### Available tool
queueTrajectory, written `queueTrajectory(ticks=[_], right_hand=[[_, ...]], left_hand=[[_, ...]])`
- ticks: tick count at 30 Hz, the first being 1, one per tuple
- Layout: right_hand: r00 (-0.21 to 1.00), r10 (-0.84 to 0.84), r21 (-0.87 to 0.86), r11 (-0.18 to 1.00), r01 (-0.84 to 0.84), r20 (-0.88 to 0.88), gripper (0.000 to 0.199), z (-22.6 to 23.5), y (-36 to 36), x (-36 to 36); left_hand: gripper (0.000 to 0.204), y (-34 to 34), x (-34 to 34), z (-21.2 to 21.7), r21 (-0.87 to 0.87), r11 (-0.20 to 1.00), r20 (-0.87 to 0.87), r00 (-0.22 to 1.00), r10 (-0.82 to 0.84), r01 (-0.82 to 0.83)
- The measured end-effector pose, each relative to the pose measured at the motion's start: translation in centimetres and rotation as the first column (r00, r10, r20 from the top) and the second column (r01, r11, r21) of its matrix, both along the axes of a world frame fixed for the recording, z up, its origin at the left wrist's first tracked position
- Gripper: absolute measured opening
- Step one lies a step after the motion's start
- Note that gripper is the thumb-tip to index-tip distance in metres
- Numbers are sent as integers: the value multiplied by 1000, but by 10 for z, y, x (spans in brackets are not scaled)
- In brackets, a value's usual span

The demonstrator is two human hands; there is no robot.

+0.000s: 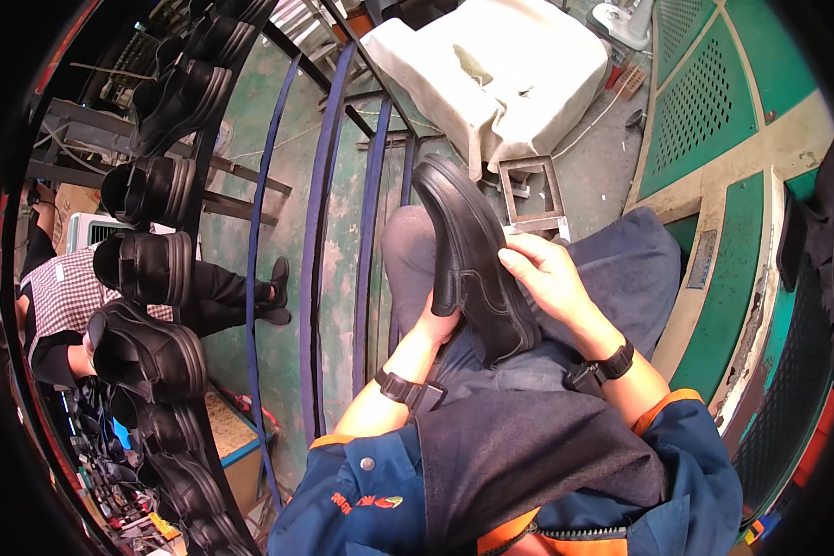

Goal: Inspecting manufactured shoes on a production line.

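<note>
Two bare hands share one black shoe (pixel 468 255), tilted toe-up above the seated person's lap, its side turned to view. The left hand (pixel 443 322) curls snugly under the lower left edge, most fingers hidden behind it; the right hand (pixel 545 273) closes lightly on the right edge, thumb in front, fingers bent — whether it also pinches anything small cannot be told. Good handling here likely means a firm left hand, a light right thumb to spare the leather, and the seams tipped toward the light.

Around the wrists sit black bands (pixel 400 389); below spreads a dark apron (pixel 528 463). To the left, beyond blue bars (pixel 322 232), more black shoes (pixel 153 264) line a rack — a co-worker in a checked garment (pixel 74 289) behind it. Ahead lie a metal frame (pixel 536 224) and a white cover (pixel 519 79); green panels (pixel 700 120) stand at right.
</note>
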State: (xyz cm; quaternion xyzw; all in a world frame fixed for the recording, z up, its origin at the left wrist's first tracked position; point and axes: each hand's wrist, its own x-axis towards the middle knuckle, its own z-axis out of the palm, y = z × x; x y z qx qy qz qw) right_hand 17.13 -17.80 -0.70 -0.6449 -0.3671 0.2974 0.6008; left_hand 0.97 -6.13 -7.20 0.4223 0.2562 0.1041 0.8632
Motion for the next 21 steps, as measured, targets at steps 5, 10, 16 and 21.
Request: queueTrajectory(ticks=[5, 10, 16, 21], right_hand=[[984, 59, -125, 989, -81, -167, 35, 10, -3, 1], [944, 67, -87, 991, -100, -323, 36, 5, -4, 0], [913, 80, -68, 991, -116, -400, 37, -4, -1, -1], [943, 43, -80, 994, -73, -331, 37, -18, -2, 0]], left_hand=[[47, 3, -6, -10, -74, 997, -32, 999, -24, 22], [50, 5, 6, 7, -88, 987, 20, 991, -134, 135], [55, 7, 8, -8, -206, 971, 107, 989, -99, 119], [47, 14, 11, 1, -454, 855, 242, 958, -152, 250]])
